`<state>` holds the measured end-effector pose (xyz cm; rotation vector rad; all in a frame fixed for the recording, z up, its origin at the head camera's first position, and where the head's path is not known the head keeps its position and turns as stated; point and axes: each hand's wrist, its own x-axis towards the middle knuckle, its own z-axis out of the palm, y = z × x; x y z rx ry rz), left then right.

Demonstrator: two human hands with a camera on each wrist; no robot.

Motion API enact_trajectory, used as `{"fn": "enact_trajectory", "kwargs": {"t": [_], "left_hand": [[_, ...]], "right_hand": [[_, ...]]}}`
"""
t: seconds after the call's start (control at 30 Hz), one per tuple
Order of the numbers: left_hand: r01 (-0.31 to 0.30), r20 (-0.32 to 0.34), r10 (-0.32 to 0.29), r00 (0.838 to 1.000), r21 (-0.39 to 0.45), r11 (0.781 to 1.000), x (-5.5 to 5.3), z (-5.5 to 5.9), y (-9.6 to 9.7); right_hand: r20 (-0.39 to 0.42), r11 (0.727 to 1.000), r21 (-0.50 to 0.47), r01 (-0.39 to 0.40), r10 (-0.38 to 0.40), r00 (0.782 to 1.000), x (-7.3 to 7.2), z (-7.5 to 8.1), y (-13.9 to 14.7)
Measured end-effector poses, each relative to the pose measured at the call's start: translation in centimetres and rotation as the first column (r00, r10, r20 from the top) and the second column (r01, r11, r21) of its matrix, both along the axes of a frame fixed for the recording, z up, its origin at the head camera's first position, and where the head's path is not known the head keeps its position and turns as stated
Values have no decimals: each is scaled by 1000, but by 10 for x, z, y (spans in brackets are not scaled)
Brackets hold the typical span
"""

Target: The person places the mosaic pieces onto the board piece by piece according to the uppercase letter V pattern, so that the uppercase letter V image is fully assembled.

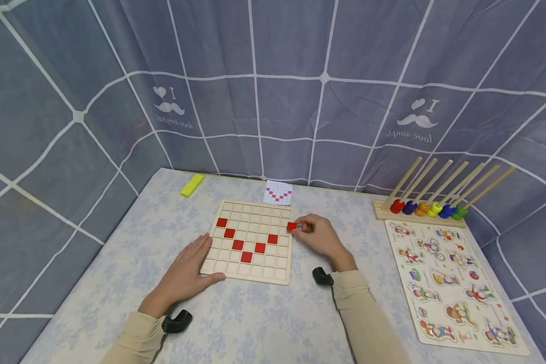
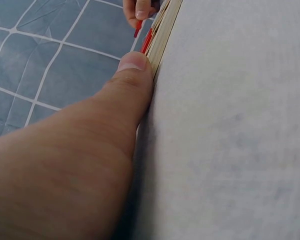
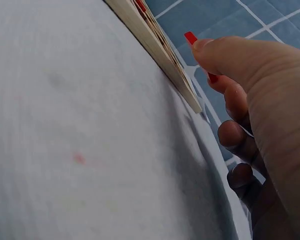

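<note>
A square wooden grid board [image 1: 255,275] lies on the table, with several red square tiles [image 1: 238,245] set in its cells in a lopsided V. My left hand [image 1: 186,268] rests flat at the board's left edge, thumb along the front-left corner; in the left wrist view the thumb [image 2: 130,75] touches the board's side. Between thumb and forefinger, my right hand [image 1: 320,235] pinches one red tile [image 1: 291,226] over the board's right edge. The right wrist view shows that tile [image 3: 190,38] tilted above the board's edge. Behind the board lies a pattern card [image 1: 277,193] with a pink V of squares.
A yellow block [image 1: 192,185] lies at the back left. At the back right stands a wooden peg rack [image 1: 423,216] with coloured rings on its base. A picture puzzle board [image 1: 450,288] lies at the right. A tiled-pattern curtain [image 1: 291,111] hangs behind the table.
</note>
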<state>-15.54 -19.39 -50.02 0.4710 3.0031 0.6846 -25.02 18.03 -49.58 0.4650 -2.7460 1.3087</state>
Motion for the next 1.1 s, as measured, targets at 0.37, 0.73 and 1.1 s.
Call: {"fn": "enact_trajectory", "kwargs": {"t": [0.37, 0.73, 1.1], "left_hand": [[2, 11, -2, 1000, 14, 1000, 1, 3, 1], [3, 3, -3, 1000, 19, 1000, 1, 2, 2], [-1, -3, 1, 1000, 6, 1000, 0, 1, 1]], "right_hand": [[5, 996, 66, -63, 63, 998, 3, 2, -11], [-19, 987, 159, -25, 28, 999, 4, 0, -19], [1, 984, 173, 42, -43, 999, 8, 5, -28]]}}
